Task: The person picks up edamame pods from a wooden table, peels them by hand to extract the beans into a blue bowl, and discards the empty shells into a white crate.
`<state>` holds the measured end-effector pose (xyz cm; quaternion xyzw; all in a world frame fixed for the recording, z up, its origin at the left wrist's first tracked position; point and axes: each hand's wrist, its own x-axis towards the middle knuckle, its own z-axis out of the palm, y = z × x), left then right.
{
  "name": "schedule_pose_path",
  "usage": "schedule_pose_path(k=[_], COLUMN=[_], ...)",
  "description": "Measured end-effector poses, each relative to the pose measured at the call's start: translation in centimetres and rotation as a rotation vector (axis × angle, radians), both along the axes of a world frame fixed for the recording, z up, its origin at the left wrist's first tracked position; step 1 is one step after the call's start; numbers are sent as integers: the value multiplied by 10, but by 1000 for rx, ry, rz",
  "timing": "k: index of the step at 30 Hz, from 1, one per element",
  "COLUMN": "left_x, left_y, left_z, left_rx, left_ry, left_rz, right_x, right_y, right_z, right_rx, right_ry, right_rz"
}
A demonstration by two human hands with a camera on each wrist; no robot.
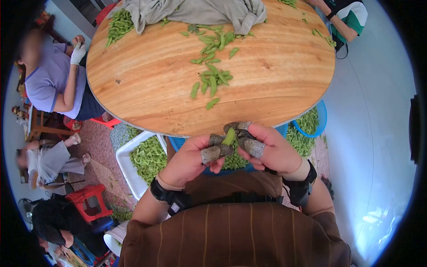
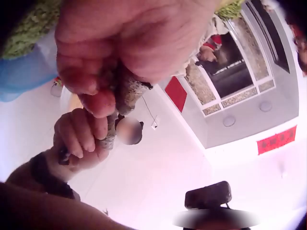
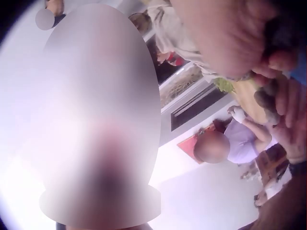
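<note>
Nearest, below the brown striped garment's upper edge, the wearer's two hands meet just off the near rim of the round wooden counter (image 1: pixel 147 107). The left hand (image 1: pixel 189 158) pinches a green pod (image 1: pixel 229 136) between its thumb and forefinger, both wrapped in worn grey coverings. The right hand (image 1: pixel 278 151) has its fingers curled in at the pod's other side, wrapped tips against it; how firmly they press, I cannot tell. The pod's long axis runs away from the body, leaning slightly to the right, its visible tip pointing toward the counter and its lower end hidden among the fingers. Beneath the hands lie more pods, with a white crate (image 1: pixel 127 162) of them to the left and a blue basin (image 1: pixel 322 118) to the right. On the counter, loose pods (image 1: pixel 213 82) lie scattered at mixed angles, many lengthwise away from the wearer. Farther off, a grey cloth (image 1: pixel 191 12) spreads beside a heap of pods (image 1: pixel 120 27). A person in a lilac shirt (image 1: pixel 46 80) sits to the left, one hand in a white glove.
</note>
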<state>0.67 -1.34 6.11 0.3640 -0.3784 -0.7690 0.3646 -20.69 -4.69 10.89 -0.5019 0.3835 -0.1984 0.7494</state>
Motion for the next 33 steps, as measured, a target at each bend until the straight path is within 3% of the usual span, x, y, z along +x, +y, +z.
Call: schedule_pose_path(k=[1, 4, 10, 14, 17, 19, 20, 22, 23, 25, 29, 32, 33], left_x=[2, -2, -8, -8, -4, -3, -7, -20, -17, -8, -15, -18, -18], left_y=[0, 7, 13, 16, 14, 14, 16, 21, 19, 12, 15, 15, 17], left_z=[-4, -12, -18, -21, -25, -21, -23, -28, -26, -20, -22, -27, -23], left_rx=[209, 249, 162, 220, 297, 55, 58, -469, -468, -986, -1000, -1029, -487], left_ry=[309, 513, 431, 619, 738, 17, 16, -319, -322, -957, -1016, -876, -541], left_rz=[-31, -58, -22, -72, -127, -87, -84, 157, 156, 10, 68, 148, 87], right_x=[1, -1, -2, 4, 4, -2, -1, 3, 3, 3, 1, -1, -2], right_y=[1, 4, 7, 11, 12, 14, 16, 19, 19, 18, 21, 23, 24], right_z=[2, -3, -7, 0, -2, -14, -16, -21, -22, -24, -27, -34, -36], right_rx=[167, 311, 596, 577, 419, -29, -26, -109, -108, -44, 11, 58, 80], right_ry=[-97, -208, -314, -297, -178, 47, 46, 126, 124, 188, 118, 61, 36], right_rz=[-22, -36, -105, -79, -49, 40, 42, 23, 23, 2, -51, -66, -91])
